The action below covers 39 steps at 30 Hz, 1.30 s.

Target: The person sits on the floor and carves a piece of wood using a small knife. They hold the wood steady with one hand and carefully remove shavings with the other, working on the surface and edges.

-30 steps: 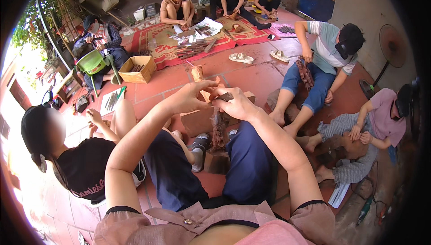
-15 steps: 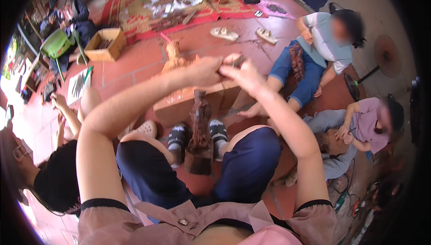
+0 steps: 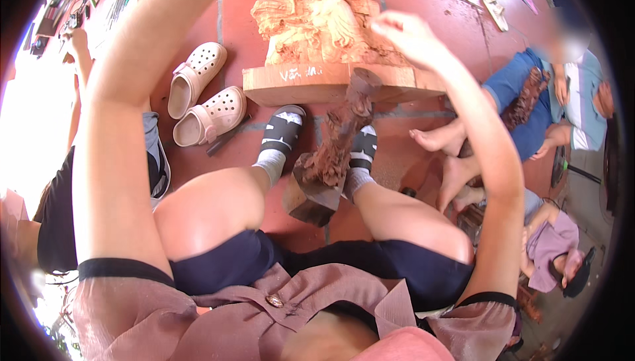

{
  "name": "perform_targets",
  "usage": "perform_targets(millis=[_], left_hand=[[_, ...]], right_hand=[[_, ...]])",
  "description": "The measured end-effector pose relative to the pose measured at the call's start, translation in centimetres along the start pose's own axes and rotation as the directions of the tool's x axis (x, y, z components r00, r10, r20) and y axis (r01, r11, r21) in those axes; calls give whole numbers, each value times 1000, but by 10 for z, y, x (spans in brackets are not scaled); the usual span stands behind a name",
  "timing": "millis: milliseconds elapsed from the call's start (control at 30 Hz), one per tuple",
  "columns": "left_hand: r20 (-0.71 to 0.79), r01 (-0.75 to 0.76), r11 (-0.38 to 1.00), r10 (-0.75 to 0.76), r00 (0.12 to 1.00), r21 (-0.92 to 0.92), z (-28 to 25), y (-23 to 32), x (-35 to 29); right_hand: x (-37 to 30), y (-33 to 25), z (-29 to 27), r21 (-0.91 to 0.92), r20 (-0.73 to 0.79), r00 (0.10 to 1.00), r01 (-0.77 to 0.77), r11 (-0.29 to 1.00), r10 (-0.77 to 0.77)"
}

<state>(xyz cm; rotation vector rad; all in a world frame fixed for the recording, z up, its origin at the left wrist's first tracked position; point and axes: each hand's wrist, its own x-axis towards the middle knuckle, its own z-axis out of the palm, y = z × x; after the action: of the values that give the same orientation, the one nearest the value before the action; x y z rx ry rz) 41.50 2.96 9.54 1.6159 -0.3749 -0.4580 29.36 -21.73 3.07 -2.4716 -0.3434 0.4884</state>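
The far edge cuts off the left forearm (image 3: 173, 25), leaving the left hand out of sight. The right hand (image 3: 407, 38) is bleached and blurred — whether it touches the pale carving (image 3: 317, 20) cannot be told. The dark carving (image 3: 340, 137) partly hides the right sandal (image 3: 366, 146), and glare swallows much of the co-worker (image 3: 56, 219) at left.

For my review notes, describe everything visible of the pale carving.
The pale carving looks like orange-tan wood, densely cut with folds and a figure-like form. It stands upright on a thick wooden base bearing white marks, on red tiles. Its top is cropped. The right grip overlaps its right side in view; contact is unclear.
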Motion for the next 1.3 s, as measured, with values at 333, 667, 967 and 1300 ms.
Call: perform_targets(millis=[333, 667, 967, 1300], left_hand=[[-310, 172, 939, -265, 913, -297, -61, -139, -87], [-265, 19, 991, 16, 964, 132, -2, -145, -86], [-63, -209, 806, 290, 955, 553, 2, -163, -97], [-46, -159, 776, 235, 971, 610, 5, -174, -107]], right_hand=[[-8, 37, 63, 97, -204, 957, 230, 968, -207], [-11, 35, 66, 10, -261, 948, 194, 981, -184], [-11, 30, 70, -55, -296, 915, 270, 961, -274], [-10, 36, 74, -103, -347, 888, 282, 954, -300]])
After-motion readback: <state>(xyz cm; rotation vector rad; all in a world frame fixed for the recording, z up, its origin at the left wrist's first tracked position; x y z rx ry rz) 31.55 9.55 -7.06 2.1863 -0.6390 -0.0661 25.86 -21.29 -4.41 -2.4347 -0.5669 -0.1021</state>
